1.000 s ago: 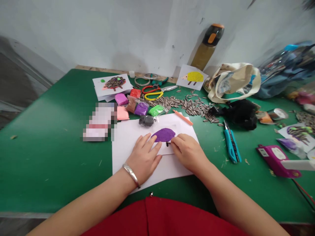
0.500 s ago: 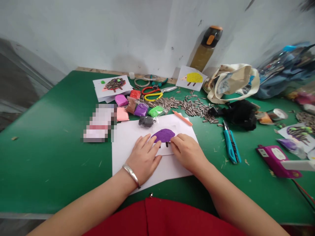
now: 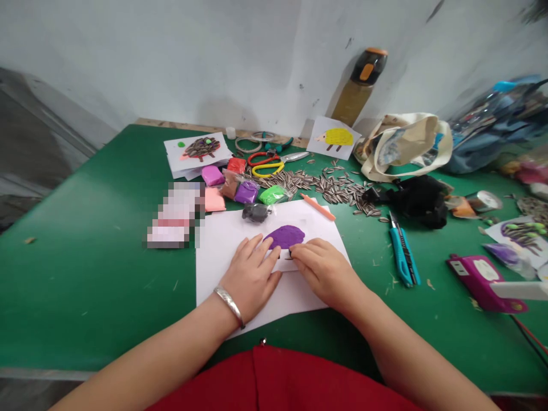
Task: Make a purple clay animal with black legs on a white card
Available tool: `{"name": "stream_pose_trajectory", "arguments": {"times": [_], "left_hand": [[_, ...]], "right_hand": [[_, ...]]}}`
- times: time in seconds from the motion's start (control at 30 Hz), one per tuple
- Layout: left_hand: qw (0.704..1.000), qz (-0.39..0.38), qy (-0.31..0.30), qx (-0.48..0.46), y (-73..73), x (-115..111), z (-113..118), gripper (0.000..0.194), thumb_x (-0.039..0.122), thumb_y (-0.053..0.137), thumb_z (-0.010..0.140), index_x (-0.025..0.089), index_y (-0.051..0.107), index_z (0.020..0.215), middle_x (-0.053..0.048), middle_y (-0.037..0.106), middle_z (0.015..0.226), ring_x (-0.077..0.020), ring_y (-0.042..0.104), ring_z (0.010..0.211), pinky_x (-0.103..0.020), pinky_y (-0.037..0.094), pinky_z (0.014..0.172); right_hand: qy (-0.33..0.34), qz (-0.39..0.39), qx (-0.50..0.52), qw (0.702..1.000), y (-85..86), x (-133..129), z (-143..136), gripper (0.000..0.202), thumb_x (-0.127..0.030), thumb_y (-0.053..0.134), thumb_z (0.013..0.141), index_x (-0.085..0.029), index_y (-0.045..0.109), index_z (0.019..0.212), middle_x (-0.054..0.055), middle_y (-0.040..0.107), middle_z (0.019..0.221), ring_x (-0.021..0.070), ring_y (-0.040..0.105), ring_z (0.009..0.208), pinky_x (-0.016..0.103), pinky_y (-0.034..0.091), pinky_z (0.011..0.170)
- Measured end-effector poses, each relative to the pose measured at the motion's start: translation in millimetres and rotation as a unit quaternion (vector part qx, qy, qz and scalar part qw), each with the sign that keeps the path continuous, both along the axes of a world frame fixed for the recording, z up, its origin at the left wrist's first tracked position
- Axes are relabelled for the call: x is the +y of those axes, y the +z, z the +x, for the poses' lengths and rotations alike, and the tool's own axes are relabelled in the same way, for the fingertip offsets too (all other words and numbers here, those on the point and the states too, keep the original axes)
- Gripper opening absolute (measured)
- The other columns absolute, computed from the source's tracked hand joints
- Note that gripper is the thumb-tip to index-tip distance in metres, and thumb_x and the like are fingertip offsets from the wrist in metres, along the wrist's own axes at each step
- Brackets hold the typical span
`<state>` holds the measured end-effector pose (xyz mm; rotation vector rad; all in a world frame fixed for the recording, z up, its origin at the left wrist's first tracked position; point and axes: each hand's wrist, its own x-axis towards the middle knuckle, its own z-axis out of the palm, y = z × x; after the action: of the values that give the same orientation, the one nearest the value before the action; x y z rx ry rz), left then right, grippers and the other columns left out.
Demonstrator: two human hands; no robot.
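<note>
A purple clay oval [image 3: 286,236] with short black clay legs lies pressed on a small white paper [image 3: 278,264], which rests on larger white sheets [image 3: 216,268]. My left hand [image 3: 252,268] lies open on the paper, fingers spread, its fingertips touching the oval's lower left edge. A silver bangle [image 3: 229,305] circles that wrist. At the oval's lower right, my right hand [image 3: 322,265] has its fingers closed together, with the tips on a black clay leg [image 3: 291,252]; its thumb is mostly hidden. A wrapped lump of black clay [image 3: 256,212] sits above the oval.
Coloured clay packets [image 3: 246,192], scissors [image 3: 266,164] and sunflower seeds [image 3: 342,188] lie behind the sheets. An orange clay tool [image 3: 317,206] rests on their edge. To the right are a blue utility knife [image 3: 402,251] and a purple device [image 3: 483,283]; a phone-like blurred thing [image 3: 173,216] is left.
My right hand has shifted slightly down and flattened, its fingertips moving from the oval's right edge onto the black leg. My left hand stays in place.
</note>
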<state>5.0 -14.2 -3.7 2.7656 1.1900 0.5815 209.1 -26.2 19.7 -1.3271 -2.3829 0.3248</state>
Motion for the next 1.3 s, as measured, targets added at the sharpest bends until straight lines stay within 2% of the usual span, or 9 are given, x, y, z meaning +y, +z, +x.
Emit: {"name": "stream_pose_trajectory", "arguments": {"times": [0.17,0.43,0.57,0.7,1.03,1.2,1.3], "left_hand": [[1.0,-0.002,0.0,0.0,0.9,0,0,0.039,0.028,0.049,0.091,0.009,0.058,0.124,-0.018,0.055,0.132,-0.0333,0.043,0.128,-0.055,0.035,0.106],[1.0,0.004,-0.003,-0.004,1.7,0,0,0.037,0.027,0.048,0.091,0.012,0.059,0.123,-0.018,0.056,0.132,-0.0337,0.044,0.128,-0.056,0.036,0.105],[1.0,0.005,-0.001,-0.007,1.9,1,0,0.035,0.027,0.049,0.091,0.011,0.062,0.12,-0.019,0.057,0.13,-0.0347,0.045,0.126,-0.057,0.037,0.105],[1.0,0.001,-0.002,-0.005,2.7,0,0,0.038,0.027,0.049,0.091,0.011,0.06,0.123,-0.019,0.056,0.131,-0.0345,0.045,0.127,-0.057,0.036,0.105],[1.0,-0.004,0.001,-0.005,3.2,0,0,0.036,0.027,0.049,0.091,0.013,0.061,0.122,-0.018,0.056,0.131,-0.034,0.044,0.127,-0.057,0.036,0.105],[1.0,0.001,0.004,0.003,3.0,0,0,0.035,0.027,0.049,0.091,0.014,0.063,0.12,-0.017,0.056,0.131,-0.0348,0.044,0.127,-0.057,0.036,0.105],[1.0,0.002,0.003,0.007,3.4,-1,0,0.038,0.027,0.049,0.091,0.013,0.059,0.125,-0.018,0.055,0.132,-0.0346,0.044,0.127,-0.057,0.036,0.105]], "right_hand": [[0.029,0.009,-0.055,0.998,-1.5,-3,1,0.02,-0.012,0.045,0.092,-0.017,0.063,0.101,0.008,0.069,0.101,0.022,0.054,0.095,0.037,0.04,0.084],[0.024,0.025,-0.06,0.998,-4.8,-4,4,0.023,-0.009,0.046,0.09,-0.017,0.062,0.104,0.007,0.066,0.119,0.0243,0.052,0.106,0.04,0.042,0.088],[0.033,0.02,-0.083,0.996,-6.7,-4,4,0.021,-0.011,0.048,0.09,-0.017,0.062,0.105,0.008,0.067,0.117,0.0252,0.052,0.107,0.042,0.042,0.089],[0.021,0.026,-0.057,0.998,-4.6,-4,7,0.017,-0.012,0.048,0.091,-0.018,0.062,0.098,0.006,0.067,0.116,0.0233,0.053,0.105,0.039,0.042,0.088],[0.039,0.04,-0.101,0.993,3.8,-10,5,0.024,-0.009,0.048,0.089,-0.019,0.062,0.106,0.007,0.068,0.114,0.0263,0.051,0.109,0.042,0.039,0.09],[0.05,0.026,-0.105,0.993,7.3,-11,6,0.024,-0.009,0.048,0.09,-0.017,0.062,0.108,0.007,0.07,0.108,0.0247,0.054,0.101,0.042,0.039,0.088],[0.035,0.042,-0.086,0.995,4.6,-9,7,0.022,-0.009,0.047,0.091,-0.017,0.063,0.105,0.007,0.068,0.115,0.0251,0.052,0.106,0.042,0.04,0.09]]}}
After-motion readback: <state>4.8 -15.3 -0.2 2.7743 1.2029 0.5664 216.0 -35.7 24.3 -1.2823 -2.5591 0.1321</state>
